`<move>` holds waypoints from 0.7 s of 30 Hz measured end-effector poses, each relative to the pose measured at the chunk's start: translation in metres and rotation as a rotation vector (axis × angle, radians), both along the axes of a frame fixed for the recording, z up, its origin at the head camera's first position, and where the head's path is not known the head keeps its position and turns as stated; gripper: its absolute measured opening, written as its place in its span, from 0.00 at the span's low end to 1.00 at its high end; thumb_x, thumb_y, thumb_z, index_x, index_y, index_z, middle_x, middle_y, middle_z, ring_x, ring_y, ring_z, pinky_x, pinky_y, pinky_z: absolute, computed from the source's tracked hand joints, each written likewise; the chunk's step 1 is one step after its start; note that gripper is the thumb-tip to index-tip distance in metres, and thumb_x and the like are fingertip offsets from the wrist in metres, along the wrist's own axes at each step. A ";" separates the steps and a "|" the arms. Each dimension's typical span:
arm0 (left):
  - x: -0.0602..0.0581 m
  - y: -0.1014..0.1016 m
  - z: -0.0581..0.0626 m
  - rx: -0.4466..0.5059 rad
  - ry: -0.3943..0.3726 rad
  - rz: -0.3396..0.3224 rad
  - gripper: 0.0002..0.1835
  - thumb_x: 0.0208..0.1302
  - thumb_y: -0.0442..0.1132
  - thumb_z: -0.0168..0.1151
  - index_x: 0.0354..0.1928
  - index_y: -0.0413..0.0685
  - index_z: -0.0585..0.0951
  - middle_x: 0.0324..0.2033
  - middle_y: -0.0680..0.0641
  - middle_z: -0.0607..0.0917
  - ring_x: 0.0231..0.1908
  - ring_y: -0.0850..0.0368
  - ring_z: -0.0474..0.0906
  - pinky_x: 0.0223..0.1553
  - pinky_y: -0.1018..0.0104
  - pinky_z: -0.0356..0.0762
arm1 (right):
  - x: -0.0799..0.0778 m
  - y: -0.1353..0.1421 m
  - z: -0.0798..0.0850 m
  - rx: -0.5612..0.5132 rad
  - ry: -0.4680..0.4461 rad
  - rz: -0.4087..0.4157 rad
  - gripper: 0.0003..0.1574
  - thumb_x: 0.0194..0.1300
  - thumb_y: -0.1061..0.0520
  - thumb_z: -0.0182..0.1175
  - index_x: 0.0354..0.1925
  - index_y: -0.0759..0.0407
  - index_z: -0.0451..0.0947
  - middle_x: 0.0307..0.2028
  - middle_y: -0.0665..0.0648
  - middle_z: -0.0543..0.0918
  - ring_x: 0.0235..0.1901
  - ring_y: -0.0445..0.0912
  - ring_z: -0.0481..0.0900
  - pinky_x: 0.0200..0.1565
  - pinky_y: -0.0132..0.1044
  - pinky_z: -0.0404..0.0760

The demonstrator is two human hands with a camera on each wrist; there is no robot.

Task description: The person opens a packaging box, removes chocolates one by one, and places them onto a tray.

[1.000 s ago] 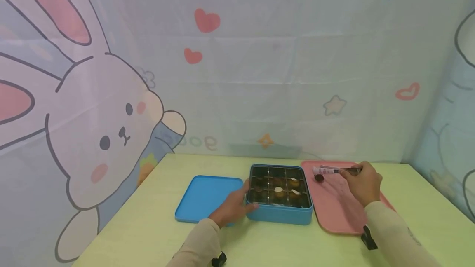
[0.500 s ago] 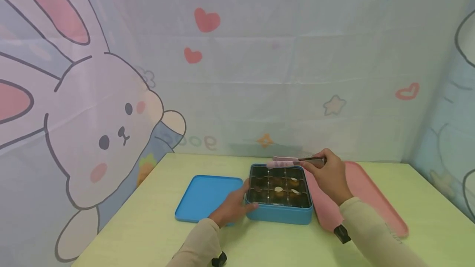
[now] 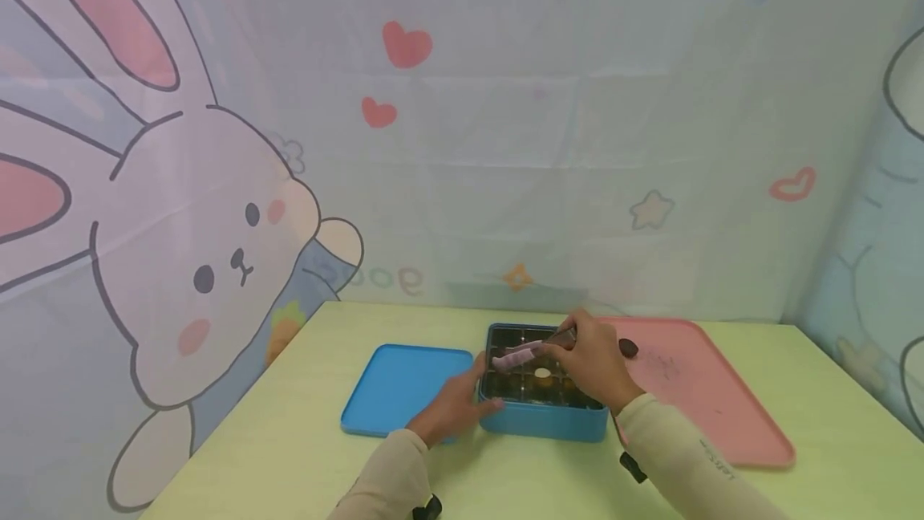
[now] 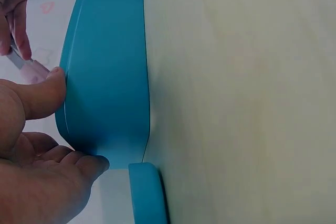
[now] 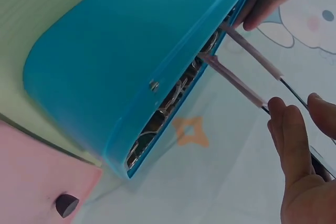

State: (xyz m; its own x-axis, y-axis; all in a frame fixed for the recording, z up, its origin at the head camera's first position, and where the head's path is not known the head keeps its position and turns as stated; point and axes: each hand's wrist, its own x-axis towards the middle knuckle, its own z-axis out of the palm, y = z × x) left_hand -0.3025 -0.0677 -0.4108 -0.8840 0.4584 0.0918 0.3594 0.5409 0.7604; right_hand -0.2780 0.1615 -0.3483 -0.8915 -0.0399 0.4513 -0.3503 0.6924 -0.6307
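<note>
My left hand (image 3: 455, 402) grips the left front corner of a blue tin box (image 3: 543, 422), thumb on its front near the rim, fingers along its side. A clear divider splits the box into small compartments; several hold brown and golden pieces, and a pale round top (image 3: 542, 373) shows on one. My right hand (image 3: 592, 355) holds metal tongs (image 3: 516, 358) with pale pink tips over the left part of the box. In the right wrist view the tips (image 5: 231, 77) stand apart and reach inside the rim. What lies between them is hidden by the box wall.
To the right lies a pink tray (image 3: 722, 408) with one dark chocolate-like piece (image 3: 628, 348) near its back left. A blue lid (image 3: 404, 385) lies flat at the box's left. Behind the pale yellow table (image 3: 274, 456) hangs a printed cloth (image 3: 505, 143).
My right hand has carried the tongs from the pink tray leftward across the box's back edge, then down into its left compartments. My left hand has stayed on the box.
</note>
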 end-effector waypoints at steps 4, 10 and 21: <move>0.002 -0.001 0.001 0.000 -0.008 -0.001 0.47 0.70 0.45 0.64 0.80 0.45 0.48 0.77 0.37 0.60 0.77 0.34 0.55 0.73 0.33 0.58 | -0.005 -0.007 -0.001 0.029 -0.001 0.002 0.19 0.61 0.58 0.71 0.38 0.64 0.70 0.27 0.60 0.83 0.21 0.42 0.77 0.25 0.34 0.73; 0.001 -0.002 0.000 -0.001 0.011 -0.020 0.46 0.70 0.45 0.64 0.80 0.43 0.48 0.77 0.36 0.60 0.76 0.34 0.56 0.72 0.33 0.59 | -0.008 -0.017 -0.002 0.041 -0.055 -0.013 0.18 0.62 0.58 0.70 0.39 0.65 0.70 0.27 0.61 0.85 0.20 0.44 0.80 0.22 0.34 0.73; 0.001 -0.001 0.003 -0.003 0.032 -0.030 0.45 0.70 0.43 0.63 0.80 0.42 0.49 0.75 0.33 0.62 0.75 0.33 0.58 0.72 0.34 0.61 | -0.011 -0.038 0.001 0.183 -0.009 -0.072 0.16 0.62 0.61 0.67 0.38 0.67 0.70 0.20 0.58 0.74 0.17 0.44 0.71 0.22 0.34 0.68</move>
